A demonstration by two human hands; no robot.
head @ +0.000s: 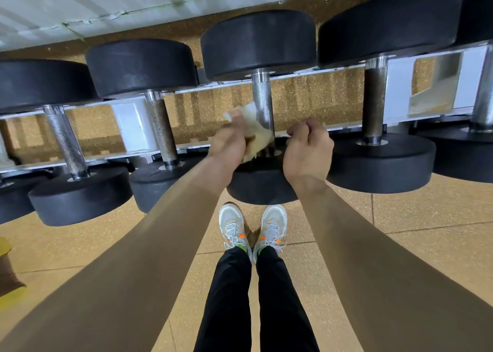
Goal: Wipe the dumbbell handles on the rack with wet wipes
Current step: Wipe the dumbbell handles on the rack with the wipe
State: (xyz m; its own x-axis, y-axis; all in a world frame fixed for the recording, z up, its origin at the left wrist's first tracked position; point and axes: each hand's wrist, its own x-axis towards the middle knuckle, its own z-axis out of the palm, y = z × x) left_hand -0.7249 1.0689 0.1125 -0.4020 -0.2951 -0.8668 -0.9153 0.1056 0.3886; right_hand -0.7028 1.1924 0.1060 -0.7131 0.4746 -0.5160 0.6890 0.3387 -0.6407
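Observation:
Several black dumbbells lie across a white rack [133, 123]. My left hand [230, 143] holds a crumpled, yellowed wet wipe [253, 127] against the left side of the knurled chrome handle [262, 98] of the middle dumbbell, low near its front weight [260, 183]. My right hand [309, 149] is curled into a loose fist just right of that handle, resting over the front weight, with nothing visibly in it. The handle to the right [374, 101] looks dark and rusty. The two handles on the left [161, 127] [64, 141] are knurled metal.
A white wall panel [106, 2] runs behind the rack. Speckled tan rubber floor tiles [400, 218] lie below. My legs in black trousers and white shoes [253, 229] stand directly under the middle dumbbell. A yellow and brown object [8, 271] sits at the left edge.

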